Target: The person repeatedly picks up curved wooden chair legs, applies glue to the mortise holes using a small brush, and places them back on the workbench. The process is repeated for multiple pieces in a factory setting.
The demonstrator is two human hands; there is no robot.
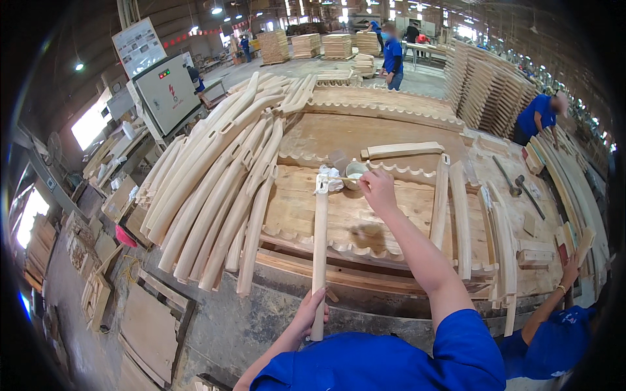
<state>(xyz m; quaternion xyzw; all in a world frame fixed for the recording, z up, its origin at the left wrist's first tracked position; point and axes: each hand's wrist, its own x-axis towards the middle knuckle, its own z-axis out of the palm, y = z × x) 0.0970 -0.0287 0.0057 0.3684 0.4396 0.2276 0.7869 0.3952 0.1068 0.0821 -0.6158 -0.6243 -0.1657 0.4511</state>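
My left hand is closed around the lower end of a pale wooden chair leg. The leg points away from me, its far end over the workbench. At that far end is a slot with white, glue-like stuff around it. My right hand pinches a thin stick, whose tip reaches the slot; whether it has bristles is too small to tell. Just beyond the stick stands a whitish cup. A crumpled white rag lies between the cup and the leg's end.
Many slotted wooden legs are heaped on the left. Scalloped wooden racks cover the bench, with more legs at right. Two mallets lie farther right, near a co-worker's hand. Other people in blue stand beyond.
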